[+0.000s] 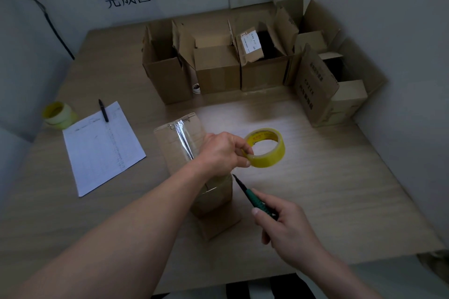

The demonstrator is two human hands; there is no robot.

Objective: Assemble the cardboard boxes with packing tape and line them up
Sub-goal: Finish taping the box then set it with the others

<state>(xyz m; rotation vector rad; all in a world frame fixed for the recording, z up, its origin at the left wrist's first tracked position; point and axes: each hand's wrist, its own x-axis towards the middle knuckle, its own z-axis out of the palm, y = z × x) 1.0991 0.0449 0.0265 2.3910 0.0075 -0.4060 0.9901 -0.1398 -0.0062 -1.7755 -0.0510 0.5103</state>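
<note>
Box (194, 167) at tabletop (328, 189) centre, long axis running away from me, a tape strip along its top. My left hand (222, 153), over the box, pinches the tape roll (266, 147) just right of it; my right hand (289, 230), nearer me (right of the box), grips a cutter (252, 198) aimed at the stretch between roll and box, so I judge the cut comes next.

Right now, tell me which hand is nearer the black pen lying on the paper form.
Left. The left hand, holding the yellow tape roll above the taped box, is closer to the black pen. The right hand, gripping a green-handled tool, sits farther right and nearer the person.
</note>
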